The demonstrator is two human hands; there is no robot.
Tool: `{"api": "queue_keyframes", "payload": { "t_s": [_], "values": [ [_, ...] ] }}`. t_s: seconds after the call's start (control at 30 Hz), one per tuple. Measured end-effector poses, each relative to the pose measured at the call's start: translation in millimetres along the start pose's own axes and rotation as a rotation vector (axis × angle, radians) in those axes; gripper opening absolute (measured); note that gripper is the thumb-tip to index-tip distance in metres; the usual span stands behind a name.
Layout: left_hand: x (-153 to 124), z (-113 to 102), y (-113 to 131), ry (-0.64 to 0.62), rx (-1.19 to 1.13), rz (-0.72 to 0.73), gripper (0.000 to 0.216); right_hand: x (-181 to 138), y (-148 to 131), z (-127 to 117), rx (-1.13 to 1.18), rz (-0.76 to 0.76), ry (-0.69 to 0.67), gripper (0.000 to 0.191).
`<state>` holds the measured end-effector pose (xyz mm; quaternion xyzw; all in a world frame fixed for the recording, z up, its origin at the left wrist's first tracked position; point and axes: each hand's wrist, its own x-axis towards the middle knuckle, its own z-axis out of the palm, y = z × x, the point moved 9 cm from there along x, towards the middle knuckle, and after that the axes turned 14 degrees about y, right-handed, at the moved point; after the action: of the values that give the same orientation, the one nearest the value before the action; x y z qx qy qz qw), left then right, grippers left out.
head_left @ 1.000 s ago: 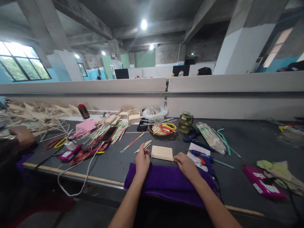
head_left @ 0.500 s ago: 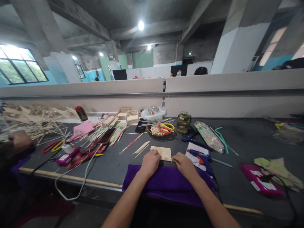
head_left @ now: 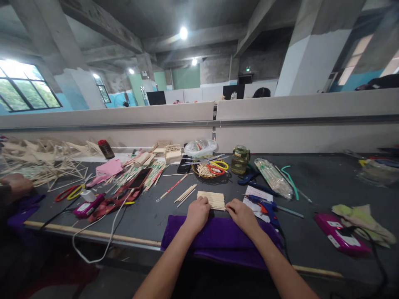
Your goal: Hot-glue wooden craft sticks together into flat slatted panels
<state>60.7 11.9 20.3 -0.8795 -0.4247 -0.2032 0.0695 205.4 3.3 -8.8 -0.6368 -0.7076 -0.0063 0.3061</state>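
A small flat panel of wooden sticks, laid side by side, rests on the dark table in front of me. My left hand holds its near left part with bent fingers. At the near right corner, my right hand pinches the panel's edge between thumb and fingers. Under my wrists lies a folded purple cloth. Several loose sticks lie left of the panel. Close to my right hand, a blue glue gun sits partly on a white paper.
A basket of short sticks with scissors stands behind the panel, beside a glass jar. Magenta power strips and cords lie at both sides. At far left are stick frameworks and another person's hand.
My hands and the panel have hardly moved. The other person's hand at the far left has shifted further left, and the view has turned very slightly.
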Motion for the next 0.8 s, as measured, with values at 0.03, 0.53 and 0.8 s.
{"api": "queue_keyframes", "payload": {
  "t_s": [0.03, 0.53, 0.8],
  "values": [
    [-0.1, 0.0, -0.3, -0.004, -0.005, -0.007, 0.025, 0.0, 0.4, 0.3, 0.0, 0.004, -0.003, 0.027],
    [0.2, -1.6, 0.0, -0.006, -0.024, -0.029, 0.025, 1.2, 2.1, -3.1, -0.062, 0.08, -0.011, 0.018],
    [0.0, -1.4, -1.0, 0.013, -0.044, -0.027, 0.028, -0.6, 6.1, -2.0, -0.104, 0.171, 0.014, 0.014]
  ]
}}
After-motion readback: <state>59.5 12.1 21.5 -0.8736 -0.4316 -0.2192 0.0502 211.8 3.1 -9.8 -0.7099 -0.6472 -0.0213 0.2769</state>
